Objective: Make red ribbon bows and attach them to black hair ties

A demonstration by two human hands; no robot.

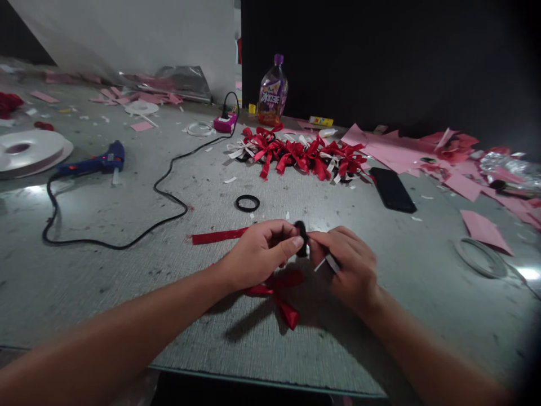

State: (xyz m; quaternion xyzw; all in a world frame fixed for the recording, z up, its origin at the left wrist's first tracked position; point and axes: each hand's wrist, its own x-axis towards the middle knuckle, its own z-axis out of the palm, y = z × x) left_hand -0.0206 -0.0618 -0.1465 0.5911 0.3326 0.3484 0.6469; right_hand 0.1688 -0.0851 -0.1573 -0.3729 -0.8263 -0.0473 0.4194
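Near the table's front middle, my left hand (264, 251) pinches a black hair tie (301, 239) between thumb and fingers. My right hand (349, 262) is closed at the tie's right side, its fingertips touching it, and a narrow white ribbon (332, 263) sticks out from its fingers. Below my left hand is a red ribbon bow (279, 293), its upper part partly hidden. A flat red ribbon strip (217, 235) lies to the left, running behind my left hand. Another black hair tie (247, 203) lies flat on the table beyond my hands.
Several red bows (300, 155) lie in a row behind. A phone (392, 189), a drink bottle (273, 93) and pink sheets (393, 149) are farther back. On the left are a blue glue gun (95, 160), its black cord (158, 186) and a white ribbon spool (29, 149).
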